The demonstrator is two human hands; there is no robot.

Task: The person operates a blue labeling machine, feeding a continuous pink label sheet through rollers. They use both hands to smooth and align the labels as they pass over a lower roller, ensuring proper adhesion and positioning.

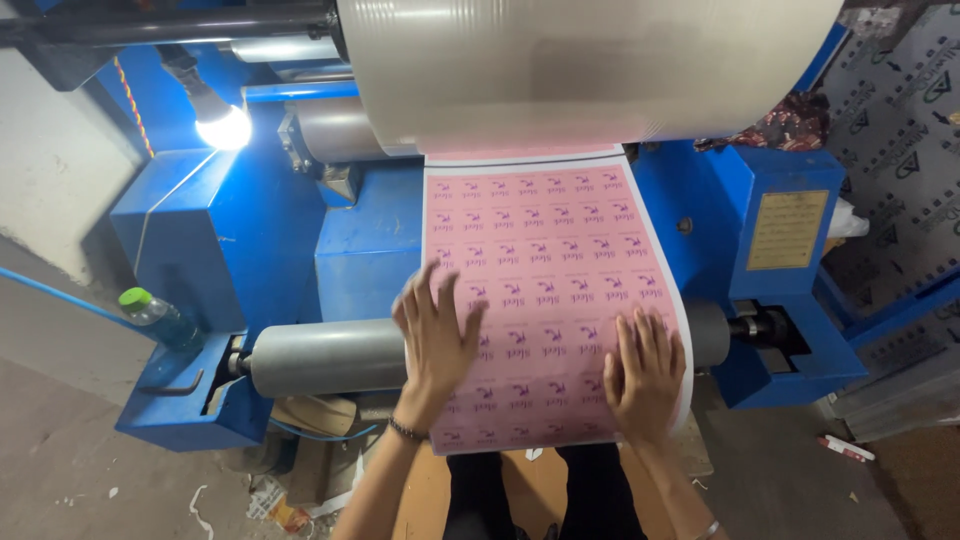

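So the biggest thing here is the blue machine frame, some kind of roll-fed printing or slitting rig, filling most of the view. Up top sits a huge roll of clear-ish film, pale and shiny, hanging across the upper part.

Coming down from under that roll is the pink printed web, a long sheet covered in a grid of small purple label prints with a white margin down the edges. It runs down the middle and drapes over the grey roller that spans the lower part of the machine, so the sheet's lower end hangs just past that roller, right in front of the person.

Both hands are flat on the sheet where it goes over the roller. The left hand is spread wide, fingers fanned, palm pressing on the left edge of the pink web, half on the sheet and half over the bare roller. Not gripping anything, just laid open. There's a dark bracelet on that wrist. The right hand is also open and flat, fingers together-ish, pressing near the sheet's right edge.

Smaller stuff: a bare lit bulb glows at the upper left, a brass-coloured plate is fixed on the right housing, and a plastic bottle with a green cap stands on the left ledge.
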